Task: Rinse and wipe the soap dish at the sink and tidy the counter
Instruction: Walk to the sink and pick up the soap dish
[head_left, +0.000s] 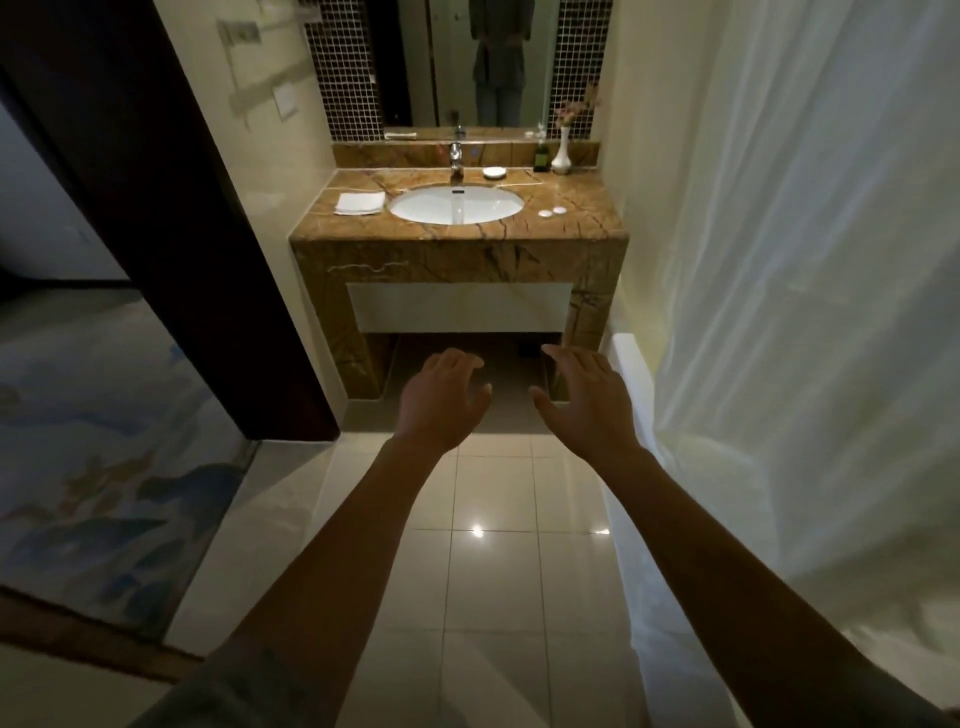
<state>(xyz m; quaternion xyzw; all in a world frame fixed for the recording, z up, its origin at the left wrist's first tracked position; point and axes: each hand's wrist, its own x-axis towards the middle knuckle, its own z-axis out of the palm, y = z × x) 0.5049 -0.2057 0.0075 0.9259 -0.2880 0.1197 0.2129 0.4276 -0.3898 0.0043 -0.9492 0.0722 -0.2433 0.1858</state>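
Observation:
A white oval sink (415, 210) is set in a brown marble counter (576, 221) ahead of me. Behind the basin, right of the chrome tap (455, 162), sits the small white soap dish (494, 172). A folded white cloth (360, 202) lies left of the basin. Two small white round caps (551, 211) lie to its right. My left hand (441, 402) and my right hand (587, 400) are stretched out in front of me, well short of the counter, both empty with fingers apart.
A white vase with flowers (561, 153) and a dark bottle (541, 157) stand at the counter's back right. A mirror (488, 62) hangs above. A white shower curtain (805, 260) and tub edge (631, 374) run along the right. A dark door frame (171, 218) stands left. The floor is tiled.

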